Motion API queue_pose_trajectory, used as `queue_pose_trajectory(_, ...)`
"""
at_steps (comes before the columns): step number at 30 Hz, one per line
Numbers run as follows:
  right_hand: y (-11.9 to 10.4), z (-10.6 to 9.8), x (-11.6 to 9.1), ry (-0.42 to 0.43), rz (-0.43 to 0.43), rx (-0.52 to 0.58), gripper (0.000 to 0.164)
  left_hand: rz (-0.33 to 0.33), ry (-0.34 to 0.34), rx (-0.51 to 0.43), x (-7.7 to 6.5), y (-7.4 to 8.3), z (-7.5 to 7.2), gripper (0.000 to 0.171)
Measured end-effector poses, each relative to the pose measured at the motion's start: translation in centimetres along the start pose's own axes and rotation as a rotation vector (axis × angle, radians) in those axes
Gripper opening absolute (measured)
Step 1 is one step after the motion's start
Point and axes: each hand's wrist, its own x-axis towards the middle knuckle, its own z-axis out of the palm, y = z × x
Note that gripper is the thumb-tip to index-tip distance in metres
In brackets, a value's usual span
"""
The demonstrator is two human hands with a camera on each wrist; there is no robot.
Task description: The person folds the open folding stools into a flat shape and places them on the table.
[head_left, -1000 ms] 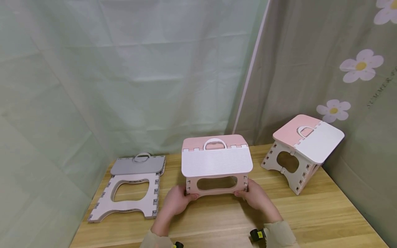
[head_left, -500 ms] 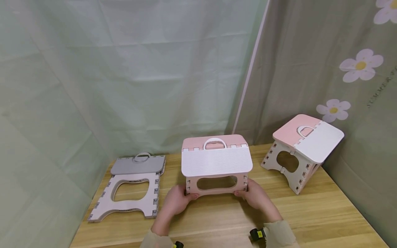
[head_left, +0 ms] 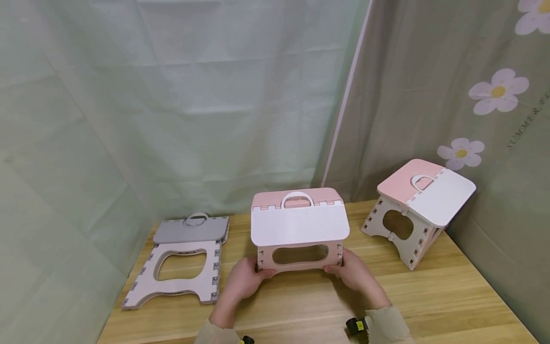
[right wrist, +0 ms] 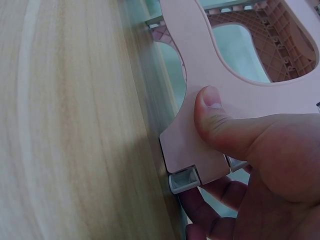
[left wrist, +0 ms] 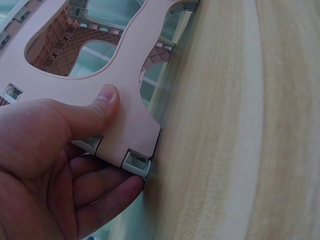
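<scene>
Pinching the middle stool (head_left: 301, 227) with my left hand (head_left: 245, 278) and right hand (head_left: 354, 271), wrist views alone showing latticework (right wrist: 272, 45), seemingly inside

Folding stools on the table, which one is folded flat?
The grey-topped stool, far left in the head view; the pink-and-white middle stool and right stool both stand unfolded.

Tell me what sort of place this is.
Likely a screened-off indoor work corner: a pale curtain and a flowered curtain hang around a wooden table bearing three stools.
</scene>
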Motion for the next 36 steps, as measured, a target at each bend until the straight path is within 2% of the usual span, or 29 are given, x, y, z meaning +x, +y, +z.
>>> queue_pose_trajectory(26,0.08,0.14,-0.07,-0.007,0.011,0.005,0.033,0.019,0.004,0.006,-0.07,-0.20,0.09,0.034)
queue_pose_trajectory(36,-0.18,-0.02,-0.16,-0.001,-0.002,-0.014,0.037,0.026,0.010,0.009,0.14,-0.40,0.23,0.034)
